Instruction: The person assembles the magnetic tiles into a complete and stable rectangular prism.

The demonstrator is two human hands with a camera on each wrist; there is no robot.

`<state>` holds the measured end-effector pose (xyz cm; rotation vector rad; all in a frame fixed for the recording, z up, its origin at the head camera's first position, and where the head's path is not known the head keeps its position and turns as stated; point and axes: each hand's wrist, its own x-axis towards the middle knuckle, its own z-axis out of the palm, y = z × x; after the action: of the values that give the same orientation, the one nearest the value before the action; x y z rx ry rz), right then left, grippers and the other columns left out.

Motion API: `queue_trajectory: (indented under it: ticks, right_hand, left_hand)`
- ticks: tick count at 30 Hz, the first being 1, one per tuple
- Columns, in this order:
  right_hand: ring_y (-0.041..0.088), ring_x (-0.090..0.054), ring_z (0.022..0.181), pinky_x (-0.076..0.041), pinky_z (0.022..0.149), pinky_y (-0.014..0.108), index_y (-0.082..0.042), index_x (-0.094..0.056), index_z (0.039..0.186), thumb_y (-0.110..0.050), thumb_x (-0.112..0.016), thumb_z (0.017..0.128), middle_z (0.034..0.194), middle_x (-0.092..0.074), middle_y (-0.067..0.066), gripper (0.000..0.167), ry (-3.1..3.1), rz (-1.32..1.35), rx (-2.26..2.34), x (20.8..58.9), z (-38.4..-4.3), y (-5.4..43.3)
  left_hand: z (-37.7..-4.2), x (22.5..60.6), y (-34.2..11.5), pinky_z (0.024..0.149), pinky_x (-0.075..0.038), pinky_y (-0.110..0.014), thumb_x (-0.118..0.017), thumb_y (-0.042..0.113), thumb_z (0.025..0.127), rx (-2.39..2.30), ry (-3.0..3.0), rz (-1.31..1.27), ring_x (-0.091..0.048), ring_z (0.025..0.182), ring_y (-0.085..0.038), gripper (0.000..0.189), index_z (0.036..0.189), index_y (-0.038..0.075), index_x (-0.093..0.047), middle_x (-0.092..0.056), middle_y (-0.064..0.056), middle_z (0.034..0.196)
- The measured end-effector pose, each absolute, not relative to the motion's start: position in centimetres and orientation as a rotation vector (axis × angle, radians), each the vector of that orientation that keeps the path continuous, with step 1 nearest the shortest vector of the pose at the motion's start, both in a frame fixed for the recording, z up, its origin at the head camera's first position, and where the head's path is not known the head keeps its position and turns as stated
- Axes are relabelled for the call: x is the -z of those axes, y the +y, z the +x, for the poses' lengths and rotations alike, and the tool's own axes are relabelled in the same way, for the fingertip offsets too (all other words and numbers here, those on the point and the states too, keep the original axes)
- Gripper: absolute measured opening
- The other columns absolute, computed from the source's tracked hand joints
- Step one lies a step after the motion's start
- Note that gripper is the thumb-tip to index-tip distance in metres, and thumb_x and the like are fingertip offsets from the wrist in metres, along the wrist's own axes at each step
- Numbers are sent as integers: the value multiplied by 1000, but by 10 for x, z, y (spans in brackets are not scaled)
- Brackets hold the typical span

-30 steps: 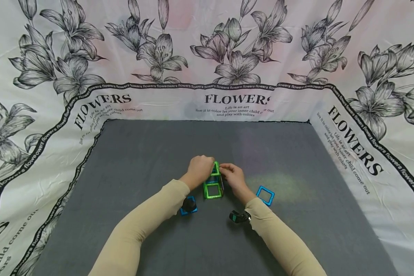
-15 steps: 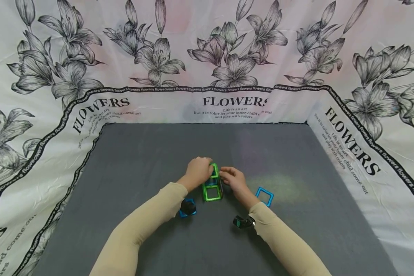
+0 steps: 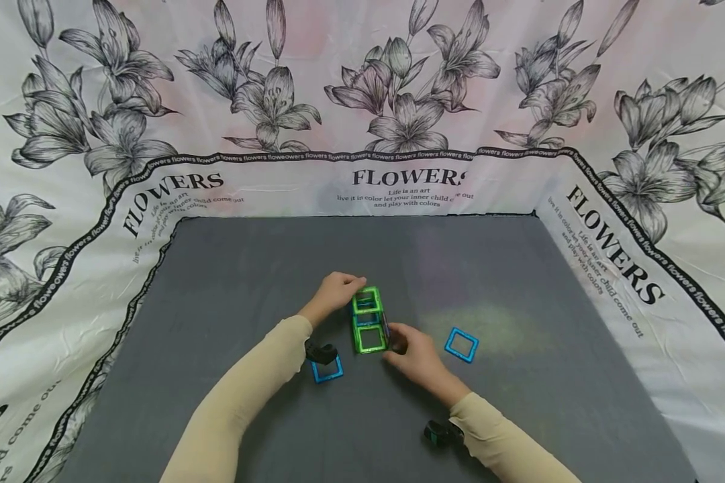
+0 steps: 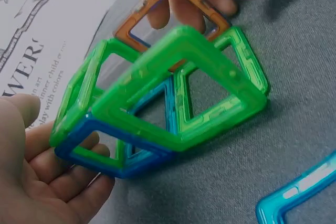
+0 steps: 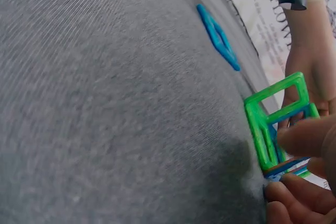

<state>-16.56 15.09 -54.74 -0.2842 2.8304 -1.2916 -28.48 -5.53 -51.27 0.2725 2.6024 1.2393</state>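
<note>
A small open structure of magnetic tiles stands on the grey cloth between the hands, with green, blue and orange square frames. In the left wrist view, a green tile tilts over its near side. My left hand is at its far left end; the fingers lie relaxed against a blue tile. My right hand is at the right side, its fingers touching the orange tile from outside. In the right wrist view, the thumb partly hides the structure.
One loose blue square tile lies left of the structure, below the left wrist camera. Another blue square tile lies to the right. Flower-printed white cloth rises around the grey surface.
My left hand has drawn back left from the structure's top, uncovering its far green tile. My right hand has come nearer along the right side, its fingers spread wider.
</note>
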Motion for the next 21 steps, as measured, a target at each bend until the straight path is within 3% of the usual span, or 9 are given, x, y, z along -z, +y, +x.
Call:
queue_trajectory:
  ticks: [2,5,7,9,10,12,14,17,21]
  right_hand:
    - [18,-70,79,-57,69,32,0,-66,130,-4,-80,83,106,-75,13,49,2877,-334,1256,548,-165,150]
    - [15,-69,74,-56,65,27,-2,-70,124,-1,-79,84,101,-76,10,42,2921,-341,1228,548,-167,150]
    - [14,-69,73,-55,64,26,-4,-72,121,-1,-78,84,97,-76,8,38,2931,-334,1214,548,-169,151]
    - [14,-68,74,-54,65,26,-5,-73,119,-2,-78,85,94,-76,5,34,2929,-324,1201,547,-170,153]
    - [14,-68,74,-54,64,26,-6,-73,118,-3,-78,86,94,-76,5,33,2929,-324,1195,547,-171,153]
    - [15,-69,76,-54,65,28,-6,-74,117,-3,-76,87,94,-76,5,31,2929,-321,1191,546,-172,155]
    - [18,-70,78,-55,66,30,-5,-73,117,-2,-75,88,96,-76,7,30,2923,-307,1201,547,-175,157]
    - [23,-72,84,-58,69,35,-4,-72,120,0,-72,89,99,-75,10,31,2893,-271,1234,547,-183,162]
    - [32,-73,92,-60,74,40,-2,-70,122,3,-69,90,103,-74,16,33,2822,-200,1305,547,-197,171]
  left_hand:
    - [-284,513,-58,83,-53,-40,-51,41,106,-1248,2593,256,-66,96,-24,44,117,8,-77,-73,-9,103]
    - [-282,512,-62,71,-43,-34,-52,41,106,-1266,2566,254,-52,72,-18,43,108,8,-79,-57,-2,73]
    - [-280,511,-63,66,-38,-31,-52,41,106,-1268,2554,264,-42,64,-16,43,105,8,-78,-45,1,65]
    - [-279,512,-65,65,-37,-30,-51,40,106,-1265,2553,274,-39,62,-15,43,105,7,-78,-43,2,64]
    - [-278,512,-66,66,-38,-30,-52,40,106,-1264,2554,274,-40,63,-16,42,105,7,-78,-44,0,65]
    - [-276,513,-68,70,-44,-32,-53,38,106,-1280,2552,266,-52,72,-18,40,110,7,-79,-60,-3,76]
    - [-274,514,-70,81,-52,-37,-54,35,106,-1298,2532,249,-64,89,-24,38,116,7,-78,-72,-11,96]
    - [-270,516,-74,98,-55,-44,-56,32,105,-1342,2496,209,-65,121,-30,35,124,9,-75,-70,-13,132]
    - [-265,520,-79,91,-58,-40,-59,28,104,-1425,2403,153,-67,117,-30,34,126,7,-74,-69,-14,134]
